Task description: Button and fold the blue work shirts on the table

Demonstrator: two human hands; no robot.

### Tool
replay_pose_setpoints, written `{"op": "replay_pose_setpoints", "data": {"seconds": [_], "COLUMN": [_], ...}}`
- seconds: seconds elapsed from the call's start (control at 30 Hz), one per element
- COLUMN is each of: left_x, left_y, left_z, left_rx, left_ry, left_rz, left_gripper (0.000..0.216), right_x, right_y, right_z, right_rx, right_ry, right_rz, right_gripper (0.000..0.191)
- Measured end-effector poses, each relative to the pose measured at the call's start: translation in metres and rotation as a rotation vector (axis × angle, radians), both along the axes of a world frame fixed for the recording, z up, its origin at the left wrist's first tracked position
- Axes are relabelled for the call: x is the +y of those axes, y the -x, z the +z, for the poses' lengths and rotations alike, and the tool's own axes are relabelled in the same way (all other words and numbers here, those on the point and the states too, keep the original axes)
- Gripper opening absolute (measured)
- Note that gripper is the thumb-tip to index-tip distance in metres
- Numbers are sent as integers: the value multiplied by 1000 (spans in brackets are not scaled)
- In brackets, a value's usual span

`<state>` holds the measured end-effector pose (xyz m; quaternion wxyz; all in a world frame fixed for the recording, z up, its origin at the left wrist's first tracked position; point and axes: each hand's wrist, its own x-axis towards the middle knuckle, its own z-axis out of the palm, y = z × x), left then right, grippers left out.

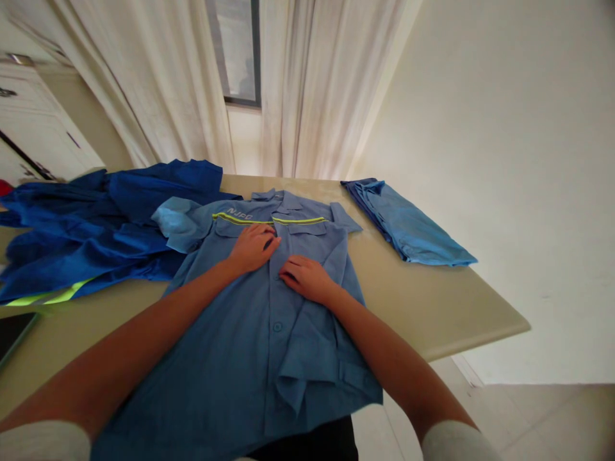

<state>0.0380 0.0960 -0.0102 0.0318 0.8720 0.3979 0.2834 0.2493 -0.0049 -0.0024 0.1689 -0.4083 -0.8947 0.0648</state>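
A blue-grey work shirt [240, 358] lies front up, its collar at the far side and its hem hanging over the near table edge. Yellow-green piping crosses its chest above the pockets, with pale lettering on the left. My left hand [254, 248] is at the front placket just below the chest pockets, fingers bent and thumb pinching the cloth edge. Lower and to the right, my right hand [306, 279] has its fingertips closed on the placket by a button. Another button [277, 327] shows further down. What lies under my fingertips is hidden.
Crumpled darker blue garments [144, 198] with a reflective strip are heaped on the left. A folded light blue garment [423, 230] lies at the table's [461, 314] right side. A dark flat object [14, 333] sits at the left edge. Curtains [331, 83] hang behind.
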Motion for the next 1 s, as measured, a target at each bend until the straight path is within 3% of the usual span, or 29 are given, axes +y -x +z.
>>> {"op": "replay_pose_setpoints", "data": {"seconds": [0.17,0.3,0.43,0.57,0.73,0.93,1.0], "left_x": [-34,-38,-37,-42,-41,-28,-25], "left_y": [-7,-8,-11,-18,-20,-19,-21], "left_z": [0,7,12,10,-1,-10,-11], "left_rx": [-241,-350,-261,-412,-622,-658,-562], "left_ry": [344,575,546,456,518,540,486], "left_rz": [-63,-62,-167,-91,-49,-66,-92], "left_gripper": [30,31,36,36,35,32,28], "right_x": [6,4,4,7,10,18,17], "right_y": [4,9,8,8,11,7,7], "right_z": [0,-6,-10,-10,-11,-12,-11], "right_rx": [-18,-39,200,413,426,418,379], "right_ry": [-60,-169,-10,199,138,106,69], "right_rz": [121,27,-36,-154,-318,-280,-245], "right_gripper": [12,19,10,8,17,24,22]}}
